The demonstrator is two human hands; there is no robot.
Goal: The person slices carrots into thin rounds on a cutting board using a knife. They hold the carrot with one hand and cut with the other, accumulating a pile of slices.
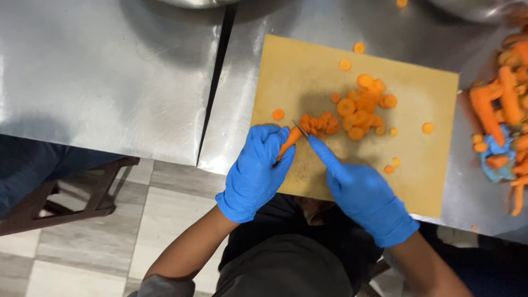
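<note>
Steel worktops (110, 71) fill the upper half of the frame, two sheets meeting at a dark seam, with pale floor tiles and a wooden stool leg showing at lower left. Nearest the camera, at bottom centre, are the person's dark apron and bare forearms. Just above them the left hand (256, 170), in a blue glove, is curled closed around the thin tail end of a carrot (290, 141), pinning it at the near left edge of a tan cutting board (418, 181). The right hand (360, 192), also gloved in blue, is closed on a knife handle that is hidden in the palm, its forefinger stretched along the back of a small blade (300, 128) which meets the carrot's cut end. By my reading, slicing is well along, with only a short stub left to cut. The next stroke calls for care, since the holding fingers sit very close to the blade. Beyond the blade, mid-board, lies a heap of carrot rounds (360, 107), with stray rounds scattered toward the far edge. At the right edge of the frame sits a pile of whole carrots (503, 104) and peelings on the steel
</note>
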